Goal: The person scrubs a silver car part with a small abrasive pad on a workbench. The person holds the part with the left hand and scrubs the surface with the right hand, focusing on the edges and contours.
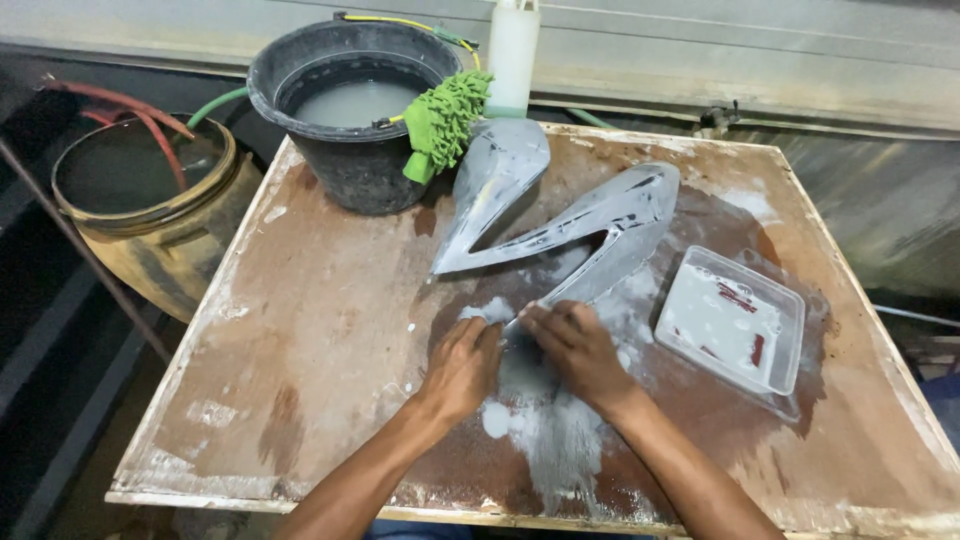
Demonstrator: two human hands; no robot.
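On the wet wooden tabletop point(330, 330), streaked with white foam, a grey forked plastic panel point(560, 225) lay flat near the middle, its narrow lower tip running down under the fingers of both hands. Beyond it stood a black bucket point(350, 150) of cloudy water with a green wash mitt point(445, 120) draped over its rim, and a clear shallow tray point(735, 325) sat just right of the panel. The right hand point(580, 350) pressed curled fingers onto that tip, gripping nothing visible, while the left hand point(462, 365) lay beside it, fingers bent against the soapy board.
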